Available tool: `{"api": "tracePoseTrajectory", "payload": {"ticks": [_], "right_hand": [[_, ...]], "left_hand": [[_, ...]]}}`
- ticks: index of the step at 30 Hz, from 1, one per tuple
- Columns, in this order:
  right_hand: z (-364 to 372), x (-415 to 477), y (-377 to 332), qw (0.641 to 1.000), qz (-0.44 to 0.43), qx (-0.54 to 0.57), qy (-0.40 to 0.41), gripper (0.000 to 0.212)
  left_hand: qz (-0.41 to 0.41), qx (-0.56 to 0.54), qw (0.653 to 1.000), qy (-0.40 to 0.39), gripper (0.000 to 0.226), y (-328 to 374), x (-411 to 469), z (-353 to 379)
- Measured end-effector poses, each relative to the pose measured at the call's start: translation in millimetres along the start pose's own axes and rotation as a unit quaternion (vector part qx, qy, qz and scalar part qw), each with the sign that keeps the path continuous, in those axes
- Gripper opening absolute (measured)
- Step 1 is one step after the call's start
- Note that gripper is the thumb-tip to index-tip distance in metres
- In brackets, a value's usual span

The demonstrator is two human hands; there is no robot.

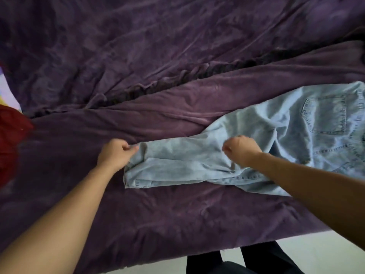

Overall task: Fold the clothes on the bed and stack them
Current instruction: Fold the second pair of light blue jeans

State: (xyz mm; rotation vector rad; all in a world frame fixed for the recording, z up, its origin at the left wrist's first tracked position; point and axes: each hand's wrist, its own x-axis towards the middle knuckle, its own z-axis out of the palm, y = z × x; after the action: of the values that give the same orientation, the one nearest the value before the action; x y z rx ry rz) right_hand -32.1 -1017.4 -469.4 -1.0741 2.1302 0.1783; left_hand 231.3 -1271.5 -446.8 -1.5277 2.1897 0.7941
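A red garment [11, 131] lay at the left edge. The left hand [115, 153] pinched the hem end of the jeans [256, 139], which stretched across the purple bedspread [177, 46], legs pointing left, waist right, 1 back pocket up. The right hand [241, 150] gripped denim mid-leg, fingers curled.

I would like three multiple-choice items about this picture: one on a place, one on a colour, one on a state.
1. Where does the left hand grip the light blue denim jeans? A) leg end B) waist C) nowhere
2. What colour is the soft bed cover? A) green B) purple C) white
3. How are the fingers of the right hand? A) straight B) curled into the denim C) off the jeans
Key: 1 A, fist at the hem; 2 B, purple throughout; 3 B, fist bunches the leg fabric.
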Motion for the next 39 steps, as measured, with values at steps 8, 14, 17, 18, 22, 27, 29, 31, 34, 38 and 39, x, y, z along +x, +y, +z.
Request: {"api": "tracePoseTrajectory", "payload": {"ticks": [8,14,17,18,22,27,29,31,34,38,39], "right_hand": [[-24.1,94.7,2.4,0.999,0.025,-0.019,0.019,0.038],[-38.0,72.3,9.9,0.966,0.004,0.089,0.243,0.018],[-79.0,94.8,5.2,0.948,0.000,0.095,0.305,0.020],[-91.1,105.0,2.1,0.944,0.005,0.099,0.315,0.021],[-111.5,138.7,-2.9,0.947,0.054,0.115,0.295,0.028],[-70.0,118.2,3.8,0.941,-0.015,0.108,0.321,0.040],[-43.7,97.2,5.1,0.948,-0.037,0.095,0.300,0.042],[-19.2,74.4,5.1,0.957,-0.045,0.089,0.274,0.040],[12.9,41.1,-5.4,0.951,-0.095,0.104,0.274,0.023],[57.6,6.0,-26.2,0.941,-0.208,0.129,0.232,0.019],[69.3,0.6,-28.9,0.951,-0.214,0.116,0.190,0.029]], "left_hand": [[-0.075,0.053,0.990,-0.104,0.019,23.7,43.4,44.8],[0.025,-0.067,0.979,0.189,0.005,24.9,10.5,3.3],[0.067,-0.077,0.963,0.251,0.006,37.4,20.1,-14.2],[0.060,-0.088,0.960,0.259,0.007,42.7,27.7,-17.1],[-0.006,-0.130,0.947,0.294,0.016,57.9,63.4,-21.2],[-0.007,-0.091,0.913,0.397,0.025,75.5,111.2,-45.1],[-0.045,-0.050,0.910,0.408,0.034,67.7,120.1,-49.0],[-0.121,-0.059,0.927,0.350,0.054,52.0,116.8,-39.7],[-0.241,-0.208,0.938,0.137,0.079,32.0,90.8,3.2],[-0.193,-0.185,0.950,0.160,0.047,17.4,73.3,36.8],[-0.164,-0.151,0.949,0.224,0.039,14.7,79.8,32.5]]}}
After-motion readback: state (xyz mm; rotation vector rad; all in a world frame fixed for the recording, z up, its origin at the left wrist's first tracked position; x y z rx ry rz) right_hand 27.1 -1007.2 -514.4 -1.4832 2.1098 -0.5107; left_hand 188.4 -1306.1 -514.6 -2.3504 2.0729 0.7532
